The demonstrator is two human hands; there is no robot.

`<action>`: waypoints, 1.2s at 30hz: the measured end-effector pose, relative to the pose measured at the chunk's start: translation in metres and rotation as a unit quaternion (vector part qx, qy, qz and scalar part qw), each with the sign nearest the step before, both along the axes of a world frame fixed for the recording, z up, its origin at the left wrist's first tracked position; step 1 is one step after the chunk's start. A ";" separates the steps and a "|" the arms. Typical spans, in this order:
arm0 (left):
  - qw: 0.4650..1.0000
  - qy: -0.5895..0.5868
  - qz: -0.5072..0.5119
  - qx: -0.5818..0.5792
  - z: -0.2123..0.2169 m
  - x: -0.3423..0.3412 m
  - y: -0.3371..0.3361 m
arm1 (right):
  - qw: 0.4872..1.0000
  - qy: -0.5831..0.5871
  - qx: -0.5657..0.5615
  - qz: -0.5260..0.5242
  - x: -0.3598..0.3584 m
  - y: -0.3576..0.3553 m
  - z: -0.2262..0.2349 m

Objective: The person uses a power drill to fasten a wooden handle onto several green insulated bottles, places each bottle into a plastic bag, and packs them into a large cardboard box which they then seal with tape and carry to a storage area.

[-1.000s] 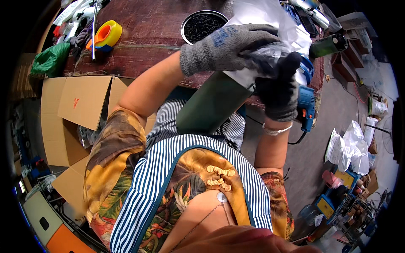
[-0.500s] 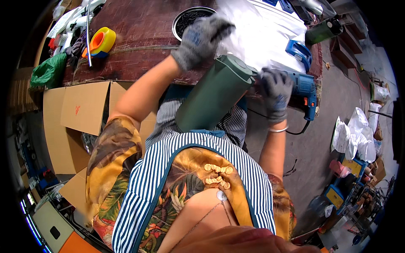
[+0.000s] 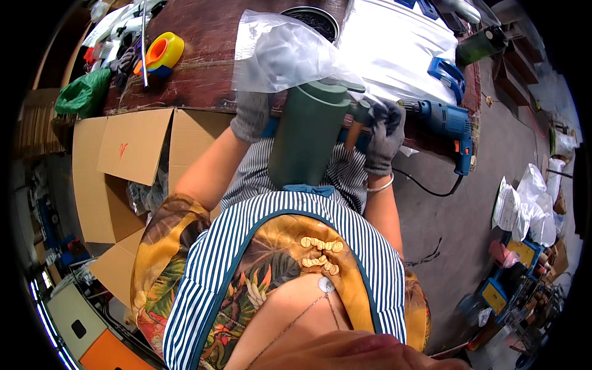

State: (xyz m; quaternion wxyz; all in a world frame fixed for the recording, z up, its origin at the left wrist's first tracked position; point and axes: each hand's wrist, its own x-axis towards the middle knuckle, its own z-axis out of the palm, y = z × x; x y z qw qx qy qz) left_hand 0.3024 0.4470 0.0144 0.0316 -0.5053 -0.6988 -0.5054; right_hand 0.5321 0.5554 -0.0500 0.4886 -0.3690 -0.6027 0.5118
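A dark green lidded jug (image 3: pixel 308 135) stands tilted on my lap, its lid and handle side toward the table. A clear plastic bag (image 3: pixel 277 58) is spread over the lid and reaches left across my left hand (image 3: pixel 251 117). That hand wears a grey glove; its fingers are hidden behind the cloudy film. On the other side, my gloved right hand (image 3: pixel 385 129) is closed beside the jug's handle, with the bag's edge running to its fingertips.
A blue power drill (image 3: pixel 441 117) lies at the table's right edge, near white sheeting (image 3: pixel 394 49) and a blue-handled tool (image 3: pixel 447 77). A round black tin (image 3: pixel 314 21) and a yellow tape dispenser (image 3: pixel 163 52) lie farther back. An open cardboard box (image 3: pixel 132 148) stands at left.
My left hand has come down and toward me, and the bag now spreads over it and the jug's lid. The right hand has moved slightly lower; the jug stands more upright.
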 end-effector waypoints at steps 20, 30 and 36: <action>0.987 0.145 -0.046 0.057 -0.043 -0.013 -0.061 | 0.996 0.032 0.063 0.055 0.008 -0.041 -0.027; 0.983 0.099 -0.133 -0.078 -0.022 -0.020 -0.146 | 0.962 -0.069 0.162 0.211 -0.013 -0.022 -0.022; 0.929 0.223 -0.190 -0.226 -0.033 -0.027 -0.163 | 0.967 -0.079 -0.004 0.244 -0.009 -0.038 -0.021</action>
